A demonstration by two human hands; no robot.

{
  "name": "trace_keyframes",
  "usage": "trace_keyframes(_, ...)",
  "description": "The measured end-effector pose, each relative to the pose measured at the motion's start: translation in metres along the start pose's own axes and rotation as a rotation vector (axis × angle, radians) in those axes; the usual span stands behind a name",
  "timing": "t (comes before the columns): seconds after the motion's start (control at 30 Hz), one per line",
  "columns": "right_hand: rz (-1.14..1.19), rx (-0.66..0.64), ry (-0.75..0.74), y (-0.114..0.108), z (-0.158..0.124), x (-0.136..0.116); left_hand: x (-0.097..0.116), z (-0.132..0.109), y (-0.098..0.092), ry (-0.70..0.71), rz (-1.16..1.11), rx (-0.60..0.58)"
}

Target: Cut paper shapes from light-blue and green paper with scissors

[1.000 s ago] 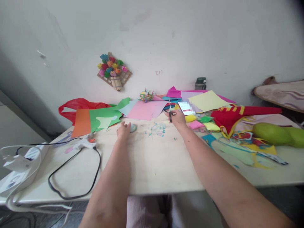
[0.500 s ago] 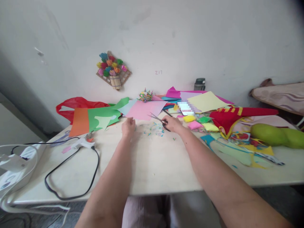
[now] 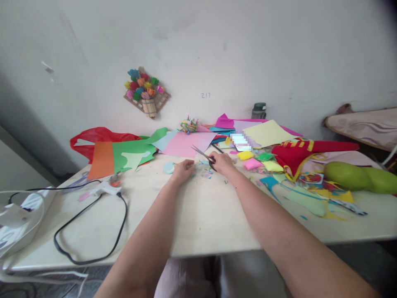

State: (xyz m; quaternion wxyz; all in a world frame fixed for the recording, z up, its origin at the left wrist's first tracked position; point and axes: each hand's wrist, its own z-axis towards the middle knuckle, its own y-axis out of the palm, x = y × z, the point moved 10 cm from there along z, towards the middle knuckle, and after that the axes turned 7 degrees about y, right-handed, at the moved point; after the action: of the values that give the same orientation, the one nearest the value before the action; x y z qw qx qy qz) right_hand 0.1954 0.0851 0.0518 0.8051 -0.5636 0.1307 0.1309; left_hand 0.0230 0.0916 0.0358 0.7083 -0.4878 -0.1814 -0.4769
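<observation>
My right hand [image 3: 222, 164] grips a pair of scissors [image 3: 201, 152] by the black handles, the metal blades pointing up and left, slightly parted. Just left of it, my left hand [image 3: 184, 170] rests low over the tabletop, its fingers loosely bent and apart beside the small blue and green paper scraps [image 3: 205, 174]. I see nothing held in it. A light blue round paper piece [image 3: 169, 167] lies at the left of that hand. Behind both hands a pink paper sheet [image 3: 186, 143] is spread out.
Orange paper [image 3: 101, 159] and green paper [image 3: 132, 153] lie left. A white glue gun [image 3: 107, 188] trails a black cord towards a power strip [image 3: 23, 221]. Right are bright small packets [image 3: 252, 164], red fabric [image 3: 291, 155], a green pillow-like item [image 3: 349, 176] and offcuts. A phone [image 3: 241, 142] lies behind.
My left hand has moved right and nearer to me, towards the scraps. The light blue round piece now shows on the table beside it. The scissors stay in my right hand.
</observation>
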Motion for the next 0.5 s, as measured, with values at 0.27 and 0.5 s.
trace_keyframes(0.27,0.609,-0.123,0.06,0.008,0.007,0.008,0.003,0.001,-0.008,0.011,-0.06,0.058)
trace_keyframes(0.5,1.106,-0.427,0.072,0.021,-0.01,-0.017,0.002,-0.001,0.005,-0.043,-0.413,-0.005)
